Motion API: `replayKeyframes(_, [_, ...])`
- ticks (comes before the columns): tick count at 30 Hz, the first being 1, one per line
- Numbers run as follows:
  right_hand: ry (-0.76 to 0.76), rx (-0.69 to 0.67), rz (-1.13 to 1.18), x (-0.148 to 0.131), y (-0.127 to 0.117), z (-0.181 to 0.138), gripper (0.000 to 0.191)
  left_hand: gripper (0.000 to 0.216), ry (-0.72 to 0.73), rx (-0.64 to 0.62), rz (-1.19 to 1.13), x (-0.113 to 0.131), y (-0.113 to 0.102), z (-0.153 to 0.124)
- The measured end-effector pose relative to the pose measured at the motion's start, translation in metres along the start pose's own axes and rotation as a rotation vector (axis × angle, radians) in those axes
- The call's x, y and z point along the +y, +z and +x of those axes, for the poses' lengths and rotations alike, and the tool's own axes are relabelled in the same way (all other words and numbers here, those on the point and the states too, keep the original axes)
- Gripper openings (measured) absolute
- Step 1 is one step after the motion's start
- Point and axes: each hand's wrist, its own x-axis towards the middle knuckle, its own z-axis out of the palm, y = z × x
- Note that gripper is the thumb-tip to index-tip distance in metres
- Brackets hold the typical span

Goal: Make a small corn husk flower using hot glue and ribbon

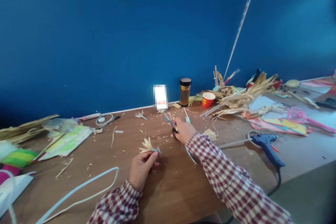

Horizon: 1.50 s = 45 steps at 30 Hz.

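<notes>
Low over the brown table, my left hand [144, 168] pinches the base of a small flower [147, 145] made of pale, dry husk-like petals. A bit of light blue shows at its stem end, beside my thumb. Farther forward and to the right, my right hand [183, 130] has its fingers closed on the black handle of a pair of scissors [173, 126]. The scissor blades point away toward the back wall and lie close to the tabletop. Another small pale flower [141, 114] lies on the table behind my left hand. Husk scraps are scattered around the scissors.
A dark-lidded jar [185, 92] and a red paper cup [208, 100] stand near the blue wall [118, 42]. Dry husks [244, 101] are heaped at right. A blue glue gun [267, 147] with its cord lies right of my forearm. Papers [68, 140] lie at left.
</notes>
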Motion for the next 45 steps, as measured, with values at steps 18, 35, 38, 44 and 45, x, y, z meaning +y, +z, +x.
replayKeyframes(18, [0.15,0.023,-0.096,0.023,-0.01,-0.011,0.04,0.026,-0.141,0.055,-0.41,0.031,0.034,0.025])
replayKeyframes(35, [-0.078,-0.089,0.375,0.054,0.006,-0.002,0.043,0.028,-0.13,-0.105,-0.469,0.016,0.023,0.023])
replayKeyframes(38, [-0.009,0.06,0.399,0.041,0.006,-0.005,0.026,0.029,-0.123,-0.109,-0.46,0.017,0.022,0.024])
replayKeyframes(44, [-0.214,0.192,0.681,-0.018,0.008,-0.029,0.025,0.028,-0.106,-0.057,-0.425,0.017,0.021,0.025])
replayKeyframes(45, [-0.246,0.149,0.733,-0.026,0.011,-0.033,0.024,0.027,-0.101,-0.06,-0.415,0.017,0.021,0.025])
